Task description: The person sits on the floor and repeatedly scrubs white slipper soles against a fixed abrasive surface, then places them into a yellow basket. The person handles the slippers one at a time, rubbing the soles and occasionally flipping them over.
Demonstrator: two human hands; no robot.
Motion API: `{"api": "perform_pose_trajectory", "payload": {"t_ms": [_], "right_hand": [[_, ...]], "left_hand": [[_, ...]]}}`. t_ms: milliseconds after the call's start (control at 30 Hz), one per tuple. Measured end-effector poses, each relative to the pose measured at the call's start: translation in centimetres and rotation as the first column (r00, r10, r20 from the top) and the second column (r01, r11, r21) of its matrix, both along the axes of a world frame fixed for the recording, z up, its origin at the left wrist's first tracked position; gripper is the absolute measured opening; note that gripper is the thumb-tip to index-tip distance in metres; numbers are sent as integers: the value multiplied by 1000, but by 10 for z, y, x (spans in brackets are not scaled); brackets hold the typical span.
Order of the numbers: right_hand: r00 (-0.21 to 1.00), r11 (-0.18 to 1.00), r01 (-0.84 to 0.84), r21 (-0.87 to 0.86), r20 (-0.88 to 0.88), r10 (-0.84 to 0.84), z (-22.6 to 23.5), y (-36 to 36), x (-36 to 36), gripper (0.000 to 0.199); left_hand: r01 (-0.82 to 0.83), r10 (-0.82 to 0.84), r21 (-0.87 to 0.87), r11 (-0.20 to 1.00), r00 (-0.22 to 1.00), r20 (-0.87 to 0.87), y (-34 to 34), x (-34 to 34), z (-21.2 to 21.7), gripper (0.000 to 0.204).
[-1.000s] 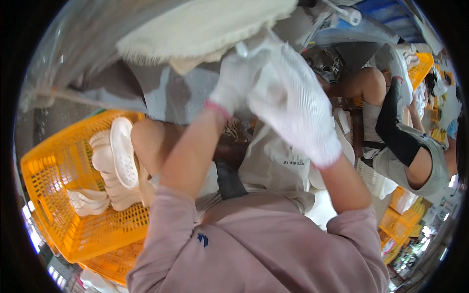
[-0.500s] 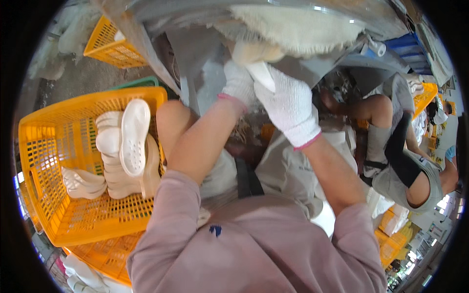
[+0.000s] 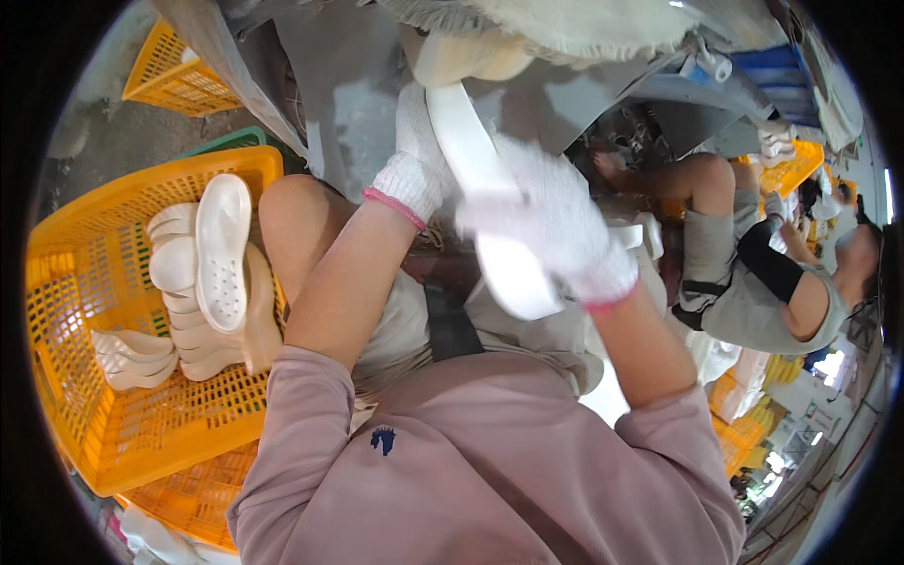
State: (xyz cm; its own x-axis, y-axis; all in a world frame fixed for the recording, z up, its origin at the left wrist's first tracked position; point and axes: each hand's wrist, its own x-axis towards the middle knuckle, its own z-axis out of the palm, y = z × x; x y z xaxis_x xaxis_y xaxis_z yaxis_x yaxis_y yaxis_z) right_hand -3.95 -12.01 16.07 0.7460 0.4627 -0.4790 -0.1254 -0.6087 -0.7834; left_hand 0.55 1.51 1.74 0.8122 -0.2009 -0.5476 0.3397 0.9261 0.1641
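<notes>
Both my hands wear white knit gloves with pink cuffs. Between them is a white shoe sole, slanting from the machine's front down toward my lap. My right hand is closed across the middle of the sole and smeared by motion. My left hand grips the sole's left edge near the upper end, its fingertips partly hidden behind it. Just above the sole's upper end is a rounded cream-coloured pad or wheel, beneath a frayed cream cloth.
A yellow crate at my left holds several white soles, some stacked. Another yellow crate stands at the far left, and one lies underneath. To the right sits a co-worker with a knee near my right arm. Grey machine panels rise ahead.
The sole has come down and toward me, showing far more of its length. My right hand has moved lower along it; my left hand has shifted left. The view has shifted slightly.
</notes>
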Motion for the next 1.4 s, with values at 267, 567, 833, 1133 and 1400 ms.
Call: {"api": "perform_pose_trajectory", "payload": {"t_ms": [267, 567, 833, 1133, 1400], "right_hand": [[433, 821, -391, -415, 705, 562, 6, 13, -5, 31], [604, 984, 130, -120, 797, 18, -24, 17, -18, 41], [618, 958, 285, -14, 767, -173, -24, 31, 4, 55], [929, 992, -112, 64, 361, 82, -11, 7, 3, 76], [975, 995, -66, 79, 218, 47, -9, -37, -27, 51]], "left_hand": [[-166, 108, 179, 970, 950, 294, 3, 0, 17, 80], [-224, 141, 239, 945, 937, 321, 18, 25, -31, 58], [-408, 22, 650, 641, 856, 516, 5, -5, -13, 35], [-24, 74, -119, 993, 900, 429, -2, 10, -25, 47], [-176, 104, 279, 944, 962, 253, -4, -28, 3, 45]]}}
